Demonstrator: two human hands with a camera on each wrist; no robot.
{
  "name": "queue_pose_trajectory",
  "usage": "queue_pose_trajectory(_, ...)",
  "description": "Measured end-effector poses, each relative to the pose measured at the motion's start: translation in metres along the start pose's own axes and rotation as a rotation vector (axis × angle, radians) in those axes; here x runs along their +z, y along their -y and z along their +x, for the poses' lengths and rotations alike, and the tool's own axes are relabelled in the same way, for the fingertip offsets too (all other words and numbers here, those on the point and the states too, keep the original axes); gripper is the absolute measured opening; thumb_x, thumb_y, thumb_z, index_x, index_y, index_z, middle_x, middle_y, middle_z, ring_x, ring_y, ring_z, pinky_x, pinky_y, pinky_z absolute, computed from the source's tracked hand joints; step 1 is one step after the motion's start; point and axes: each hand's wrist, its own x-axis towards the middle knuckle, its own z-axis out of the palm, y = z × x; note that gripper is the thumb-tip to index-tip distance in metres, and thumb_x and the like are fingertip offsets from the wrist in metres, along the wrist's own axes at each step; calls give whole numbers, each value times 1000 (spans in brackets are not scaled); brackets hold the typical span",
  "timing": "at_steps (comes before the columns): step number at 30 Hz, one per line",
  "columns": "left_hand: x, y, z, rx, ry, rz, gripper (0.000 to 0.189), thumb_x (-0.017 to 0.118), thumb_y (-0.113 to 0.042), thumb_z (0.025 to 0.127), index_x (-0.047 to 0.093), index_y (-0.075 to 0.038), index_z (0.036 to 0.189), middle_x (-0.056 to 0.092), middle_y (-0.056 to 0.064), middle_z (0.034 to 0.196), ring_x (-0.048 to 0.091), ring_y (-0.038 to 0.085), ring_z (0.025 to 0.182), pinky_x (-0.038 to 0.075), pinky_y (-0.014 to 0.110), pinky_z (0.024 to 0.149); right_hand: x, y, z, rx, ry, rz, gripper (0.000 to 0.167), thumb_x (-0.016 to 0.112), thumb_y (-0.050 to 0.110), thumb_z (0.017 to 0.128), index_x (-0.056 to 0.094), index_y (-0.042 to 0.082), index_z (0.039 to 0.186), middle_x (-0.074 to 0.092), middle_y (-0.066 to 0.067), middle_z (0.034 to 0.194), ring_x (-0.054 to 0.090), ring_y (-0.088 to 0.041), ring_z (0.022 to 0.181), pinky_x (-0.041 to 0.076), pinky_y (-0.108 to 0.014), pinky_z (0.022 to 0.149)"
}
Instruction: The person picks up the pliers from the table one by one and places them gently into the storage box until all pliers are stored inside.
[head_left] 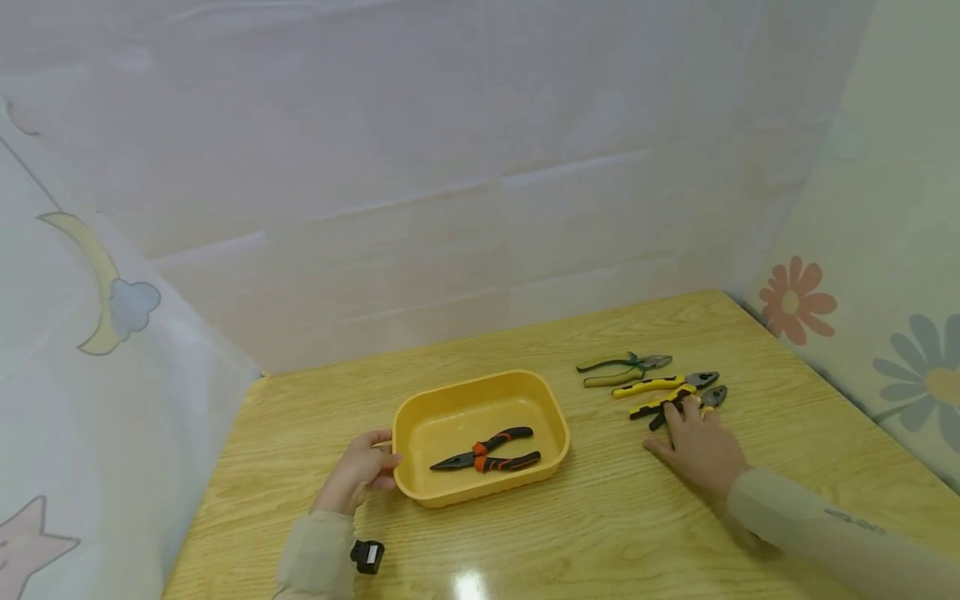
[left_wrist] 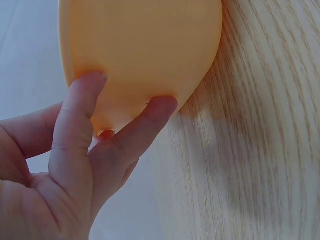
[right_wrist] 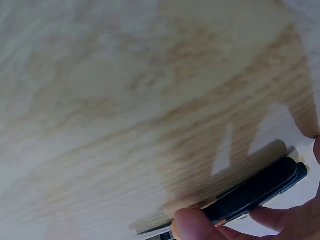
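My left hand [head_left: 362, 471] grips the left end of a yellow plastic tray [head_left: 480, 392], thumb over its rim. Seen close in the left wrist view, fingertips press the tray's outer wall [left_wrist: 145, 45]. Inside the tray lie long-nose pliers [head_left: 487, 454] with black and orange handles, spread apart. My right hand [head_left: 701, 450] rests its fingertips on dark-handled pliers [head_left: 715, 397], partly hidden by the fingers; the thumb is apart from them. Their black handle [right_wrist: 255, 192] shows beside the fingers in the right wrist view. Just behind are yellow-and-black pliers [head_left: 648, 387].
Green-handled pliers [head_left: 626, 367] lie farther back on the wood-grain table [head_left: 315, 425]. White sheeting [head_left: 450, 167] hangs behind the table, with printed sheets at both sides. A small black device [head_left: 367, 556] sits by the left wrist.
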Motion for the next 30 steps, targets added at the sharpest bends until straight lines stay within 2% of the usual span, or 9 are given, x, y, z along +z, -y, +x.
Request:
queue_pose_trajectory(3, 0, 0, 0, 0, 2, 0, 52, 53, 9, 93, 31, 16, 140, 46, 34, 128, 63, 17, 70, 52, 21, 49, 5, -2, 2, -8, -7, 4, 72, 63, 49, 91, 49, -13, 124, 41, -42, 120, 46, -64, 95, 51, -56, 51)
queue_pose_trajectory(9, -1, 0, 0, -5, 1, 3, 51, 52, 10, 94, 31, 15, 141, 47, 33, 127, 63, 18, 71, 52, 21, 49, 9, -3, 3, -70, -96, -39, 58, 69, 41, 89, 51, -11, 108, 47, -37, 107, 52, -53, 81, 52, -54, 54)
queue_pose_trajectory(17, -1, -1, -1, 1, 11, 1, 51, 52, 10, 94, 32, 16, 140, 47, 34, 127, 63, 18, 72, 52, 22, 50, 8, -1, 1, -43, -97, -42, 61, 67, 39, 91, 51, -12, 119, 46, -41, 115, 51, -60, 88, 53, -55, 53)
queue_pose_trajectory(21, -1, 0, 0, 3, 8, -1, 50, 51, 10, 93, 33, 15, 139, 49, 33, 125, 63, 19, 71, 52, 22, 49, 9, 0, 1, -65, -150, -106, 59, 71, 37, 88, 52, -11, 116, 47, -38, 110, 53, -54, 79, 53, -52, 53)
queue_pose_trajectory(24, -1, 0, 0, 1, 7, -1, 50, 51, 10, 93, 33, 15, 140, 48, 33, 126, 63, 18, 71, 52, 21, 49, 10, 0, 1, -88, -175, -141, 53, 72, 37, 86, 54, -8, 108, 48, -36, 105, 54, -44, 68, 52, -50, 51)
queue_pose_trajectory(28, 0, -1, -1, -3, 5, 7, 50, 51, 9, 94, 33, 15, 140, 48, 33, 126, 63, 18, 71, 52, 21, 50, 13, -2, 4, -102, -163, -131, 44, 70, 38, 88, 55, -2, 100, 48, -36, 103, 54, -34, 57, 50, -49, 49)
queue_pose_trajectory(30, 0, 0, -2, -2, 4, 9, 50, 51, 9, 94, 33, 15, 140, 48, 33, 126, 63, 19, 72, 52, 22, 50, 15, -4, 6, -94, -146, -104, 42, 69, 37, 89, 55, -1, 100, 48, -36, 106, 56, -36, 59, 50, -53, 52)
